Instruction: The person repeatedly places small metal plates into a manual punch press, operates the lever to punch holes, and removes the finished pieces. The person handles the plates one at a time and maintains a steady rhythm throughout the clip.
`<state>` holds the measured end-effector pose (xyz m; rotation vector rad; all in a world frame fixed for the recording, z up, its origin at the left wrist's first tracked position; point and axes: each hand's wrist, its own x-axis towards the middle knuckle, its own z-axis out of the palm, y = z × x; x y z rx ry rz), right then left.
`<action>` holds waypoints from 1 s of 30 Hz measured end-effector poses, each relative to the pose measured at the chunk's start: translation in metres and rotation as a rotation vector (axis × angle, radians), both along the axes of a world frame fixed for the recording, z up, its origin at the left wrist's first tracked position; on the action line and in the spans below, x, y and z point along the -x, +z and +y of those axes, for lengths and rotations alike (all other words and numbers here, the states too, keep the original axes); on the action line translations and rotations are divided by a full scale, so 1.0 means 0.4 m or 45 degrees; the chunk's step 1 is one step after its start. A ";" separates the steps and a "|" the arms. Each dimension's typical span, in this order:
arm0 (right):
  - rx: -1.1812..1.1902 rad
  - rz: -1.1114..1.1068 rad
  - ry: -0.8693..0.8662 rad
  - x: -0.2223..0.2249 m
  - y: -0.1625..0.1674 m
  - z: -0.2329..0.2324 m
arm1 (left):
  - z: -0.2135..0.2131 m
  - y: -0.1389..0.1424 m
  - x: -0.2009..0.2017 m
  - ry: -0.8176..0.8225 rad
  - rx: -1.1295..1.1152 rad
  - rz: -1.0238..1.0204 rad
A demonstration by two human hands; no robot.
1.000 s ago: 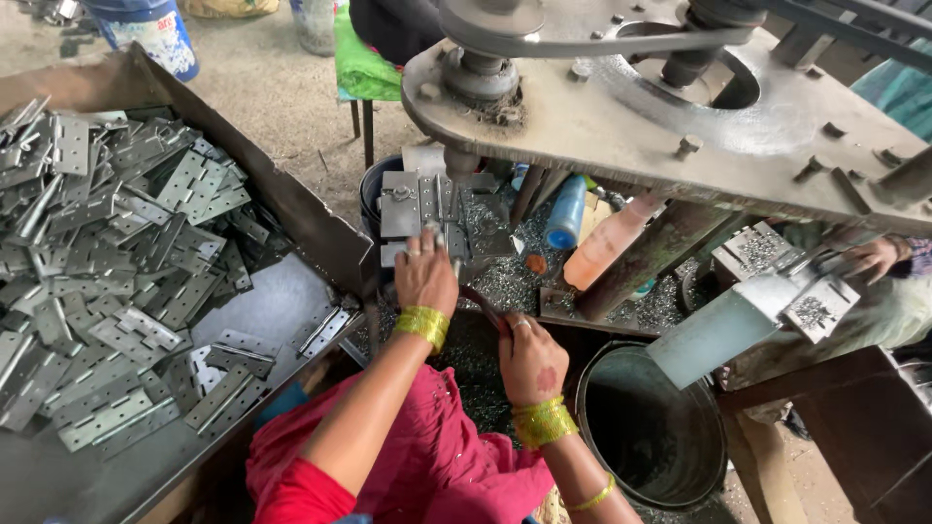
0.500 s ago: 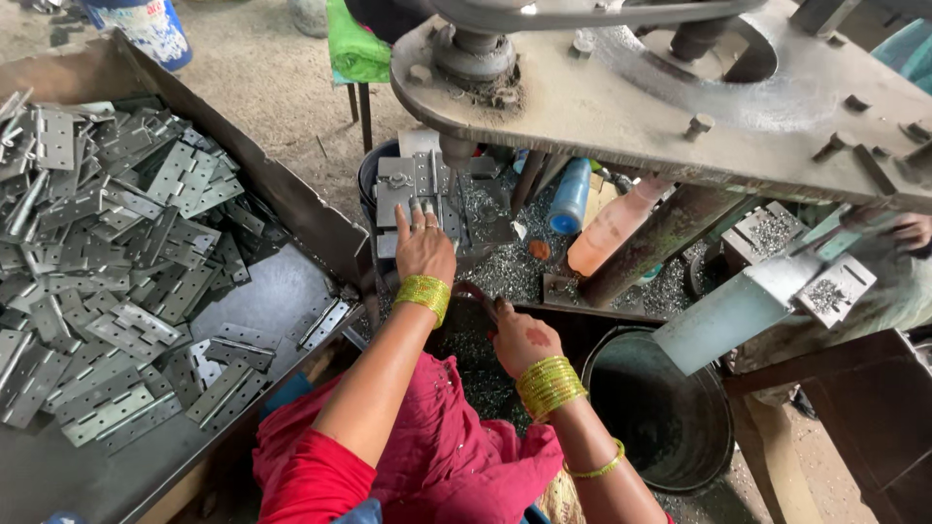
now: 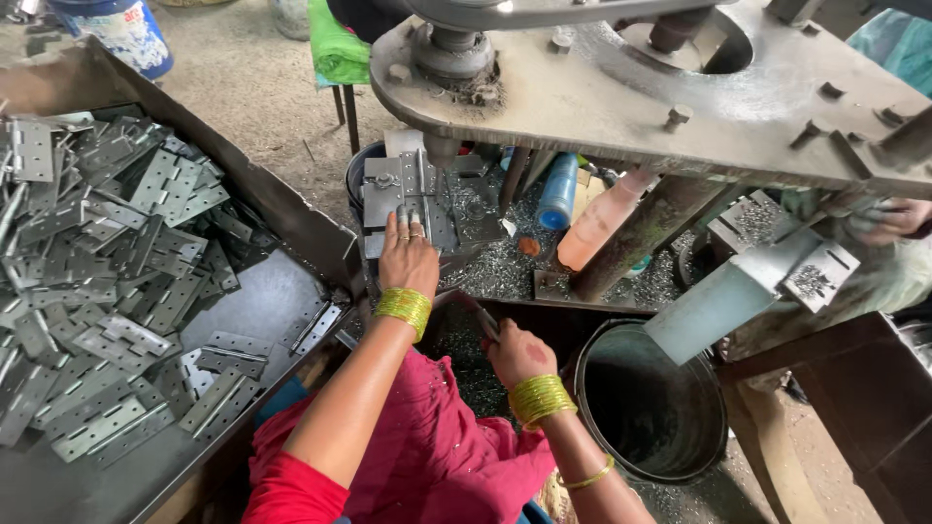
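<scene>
Far left: shallow steel tray [image 3: 282, 291] heaped with flat grey hinge plates [image 3: 97, 252], dull, punched with holes, edges sharp, lying criss-cross.

Compared with a second ago, the left hand [image 3: 408, 257] sits a little farther forward on the hinge plate under the punch [image 3: 413, 189]; fingers pressed together, flat on the metal, steadying it on the press bed. Judgement: piece seated, stroke about due.

Right hand [image 3: 519, 354] has dropped slightly lower and nearer the body, fingers curled around a dark lever handle [image 3: 485, 318]; the exact grip is partly hidden. Stacked yellow bangles [image 3: 403, 309] on both wrists.

Above: heavy press frame [image 3: 621, 107], rusty grey, bolted. Bright metal swarf [image 3: 495, 262] litters the bed. Right: black round bucket [image 3: 650, 408], another person's hand [image 3: 879, 218] beyond.
</scene>
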<state>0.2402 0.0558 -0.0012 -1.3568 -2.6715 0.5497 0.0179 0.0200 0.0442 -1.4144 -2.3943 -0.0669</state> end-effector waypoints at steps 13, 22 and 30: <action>0.133 0.159 -0.149 -0.035 -0.128 -0.037 | 0.001 -0.003 0.009 -0.033 0.004 -0.151; 0.083 0.124 -0.084 -0.019 -0.102 0.007 | 0.079 0.016 0.043 0.104 0.045 -0.178; -0.012 0.321 -0.122 -0.054 -0.183 -0.021 | 0.028 0.073 0.036 0.076 0.133 -0.218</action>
